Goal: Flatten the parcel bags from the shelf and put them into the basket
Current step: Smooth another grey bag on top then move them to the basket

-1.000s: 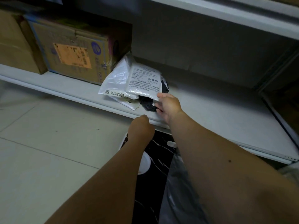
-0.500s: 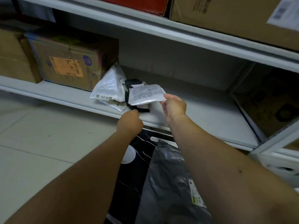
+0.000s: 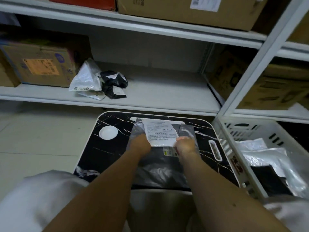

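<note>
A: Where is the white bag (image 3: 159,133) right now?

B: On the black marbled table (image 3: 113,158), lying on top of a grey bag (image 3: 160,168) spread there. Both hands are at its near edge — the left hand (image 3: 141,145) on the left corner, the right hand (image 3: 184,145) on the right corner, fingers curled round the edge as far as I can tell.

A: How do you think it will handle?

B: Thin plastic film, so I would judge it light, soft and a bit slippery against the grey bag underneath. It should crease and trap air easily. Best held by the corners, then smoothed outward with flat palms.

A: And the rest?

B: A white crumpled bag (image 3: 87,77) and a black one (image 3: 115,83) sit on the shelf (image 3: 158,96), touching each other, beside a cardboard box (image 3: 40,64). The white basket (image 3: 234,131) stands just right of the table — it has flat bags in it
</note>
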Demonstrator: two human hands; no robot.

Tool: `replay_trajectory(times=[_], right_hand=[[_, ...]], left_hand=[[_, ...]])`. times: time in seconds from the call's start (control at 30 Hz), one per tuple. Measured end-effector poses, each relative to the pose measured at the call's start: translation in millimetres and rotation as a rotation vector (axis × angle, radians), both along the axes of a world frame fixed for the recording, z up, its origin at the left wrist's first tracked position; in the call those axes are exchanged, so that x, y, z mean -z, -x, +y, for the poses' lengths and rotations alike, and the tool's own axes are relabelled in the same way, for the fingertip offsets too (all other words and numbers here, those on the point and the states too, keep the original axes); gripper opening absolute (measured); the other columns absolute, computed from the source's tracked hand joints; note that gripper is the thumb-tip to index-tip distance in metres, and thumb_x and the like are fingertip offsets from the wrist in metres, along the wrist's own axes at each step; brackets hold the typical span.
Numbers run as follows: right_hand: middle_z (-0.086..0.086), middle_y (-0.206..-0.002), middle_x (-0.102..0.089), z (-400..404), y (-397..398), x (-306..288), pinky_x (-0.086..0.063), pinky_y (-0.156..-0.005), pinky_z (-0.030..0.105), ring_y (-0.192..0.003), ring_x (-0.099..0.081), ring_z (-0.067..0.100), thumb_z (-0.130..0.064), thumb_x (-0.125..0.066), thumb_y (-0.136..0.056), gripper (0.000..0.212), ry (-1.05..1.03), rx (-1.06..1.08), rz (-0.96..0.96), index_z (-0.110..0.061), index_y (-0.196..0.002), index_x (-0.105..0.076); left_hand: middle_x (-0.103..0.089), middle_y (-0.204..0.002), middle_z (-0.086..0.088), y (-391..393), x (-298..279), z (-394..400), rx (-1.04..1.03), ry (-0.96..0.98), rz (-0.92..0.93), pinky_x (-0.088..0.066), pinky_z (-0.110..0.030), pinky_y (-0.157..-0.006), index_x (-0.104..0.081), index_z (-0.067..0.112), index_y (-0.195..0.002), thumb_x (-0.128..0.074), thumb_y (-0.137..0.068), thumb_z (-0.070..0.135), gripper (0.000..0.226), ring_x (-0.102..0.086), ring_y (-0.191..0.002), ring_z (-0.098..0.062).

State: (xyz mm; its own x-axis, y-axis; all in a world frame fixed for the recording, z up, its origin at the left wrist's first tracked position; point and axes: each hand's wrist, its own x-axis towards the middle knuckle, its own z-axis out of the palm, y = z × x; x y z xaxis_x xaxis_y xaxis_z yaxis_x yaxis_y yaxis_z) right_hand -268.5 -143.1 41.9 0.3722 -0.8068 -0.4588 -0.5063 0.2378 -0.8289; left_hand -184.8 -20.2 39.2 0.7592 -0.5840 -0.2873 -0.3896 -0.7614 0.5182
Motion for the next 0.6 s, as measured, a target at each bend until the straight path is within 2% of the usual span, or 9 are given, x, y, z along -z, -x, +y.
replay_trajectory(times=[0.03,0.13,0.2,0.3,0.33,0.4,0.47,0.53,0.6], right_hand=[[0.013,-0.135,-0.055,-0.3,10.0,5.5,-0.045,-0.090,0.025,-0.125,-0.051,0.027,-0.012,-0.045,-0.098,0.035,0.116,-0.086,0.132,-0.008,-0.131,-0.055],[0.013,-0.125,-0.061,7.1,33.9,8.6,-0.046,-0.079,0.024,-0.115,-0.058,0.028,-0.016,-0.048,-0.095,0.033,0.198,-0.156,0.257,-0.007,-0.124,-0.061],[0.015,-0.126,-0.061,12.0,42.2,9.4,-0.045,-0.084,0.030,-0.115,-0.057,0.031,-0.019,-0.049,-0.093,0.033,0.324,-0.223,0.473,-0.008,-0.122,-0.061],[0.011,-0.136,-0.048,22.1,46.2,10.6,-0.039,-0.100,0.042,-0.126,-0.043,0.030,-0.030,-0.047,-0.091,0.040,0.585,-0.285,0.689,-0.014,-0.127,-0.055],[0.010,-0.138,-0.044,25.2,44.8,8.5,-0.036,-0.101,0.045,-0.127,-0.039,0.029,-0.030,-0.045,-0.091,0.041,0.670,-0.296,0.676,-0.015,-0.129,-0.051],[0.007,-0.142,-0.040,27.7,39.4,12.7,-0.033,-0.105,0.047,-0.133,-0.033,0.027,-0.030,-0.042,-0.094,0.038,0.883,-0.381,0.544,-0.018,-0.130,-0.046],[0.005,-0.158,-0.020,28.4,31.7,23.3,-0.022,-0.115,0.049,-0.146,-0.012,0.026,-0.034,-0.032,-0.101,0.043,1.000,-0.614,0.453,-0.023,-0.142,-0.035],[-0.001,-0.163,0.007,24.9,31.1,35.0,-0.005,-0.119,0.049,-0.149,0.012,0.021,-0.040,-0.016,-0.104,0.052,0.927,-0.807,0.442,-0.028,-0.154,-0.010],[-0.005,-0.162,0.014,19.0,38.5,51.4,0.002,-0.119,0.049,-0.147,0.019,0.018,-0.046,-0.009,-0.103,0.054,0.863,-0.891,0.474,-0.032,-0.154,0.001]], left_hand=[[-0.057,-0.131,-0.014,7.4,4.2,-0.5,0.022,-0.016,-0.005,-0.039,-0.032,-0.101,-0.055,0.005,-0.128,-0.041,-0.099,0.011,0.033,-0.053,-0.119,-0.028],[-0.058,-0.127,-0.014,21.2,12.0,0.7,0.024,-0.147,-0.003,-0.041,-0.030,-0.097,-0.054,0.003,-0.126,-0.038,-0.099,0.010,0.032,-0.054,-0.117,-0.027],[-0.058,-0.126,-0.014,25.6,15.5,4.1,-0.012,-0.222,-0.006,-0.043,-0.032,-0.095,-0.054,0.003,-0.124,-0.038,-0.098,0.012,0.032,-0.055,-0.115,-0.028],[-0.059,-0.123,-0.014,35.1,12.1,7.9,-0.122,-0.221,-0.082,-0.047,-0.035,-0.088,-0.053,0.006,-0.123,-0.043,-0.096,0.017,0.031,-0.057,-0.112,-0.029],[-0.055,-0.125,-0.014,39.6,10.5,7.7,-0.145,-0.223,-0.180,-0.046,-0.035,-0.089,-0.050,0.007,-0.126,-0.042,-0.096,0.020,0.033,-0.055,-0.113,-0.028],[-0.042,-0.139,-0.014,46.3,13.6,0.8,-0.096,-0.184,-0.409,-0.039,-0.040,-0.100,-0.037,0.010,-0.137,-0.038,-0.097,0.028,0.044,-0.042,-0.126,-0.028],[-0.010,-0.158,-0.013,49.1,27.3,-8.0,0.091,-0.156,-0.510,-0.016,-0.049,-0.115,-0.011,0.015,-0.151,-0.035,-0.098,0.041,0.064,-0.011,-0.146,-0.030],[0.017,-0.159,-0.008,49.2,43.1,-10.2,0.242,-0.214,-0.499,0.002,-0.054,-0.116,0.010,0.018,-0.152,-0.034,-0.096,0.052,0.079,0.015,-0.147,-0.026],[0.019,-0.159,-0.007,50.1,60.6,-5.5,0.296,-0.237,-0.488,0.003,-0.056,-0.115,0.012,0.019,-0.152,-0.027,-0.097,0.055,0.076,0.018,-0.146,-0.025]])
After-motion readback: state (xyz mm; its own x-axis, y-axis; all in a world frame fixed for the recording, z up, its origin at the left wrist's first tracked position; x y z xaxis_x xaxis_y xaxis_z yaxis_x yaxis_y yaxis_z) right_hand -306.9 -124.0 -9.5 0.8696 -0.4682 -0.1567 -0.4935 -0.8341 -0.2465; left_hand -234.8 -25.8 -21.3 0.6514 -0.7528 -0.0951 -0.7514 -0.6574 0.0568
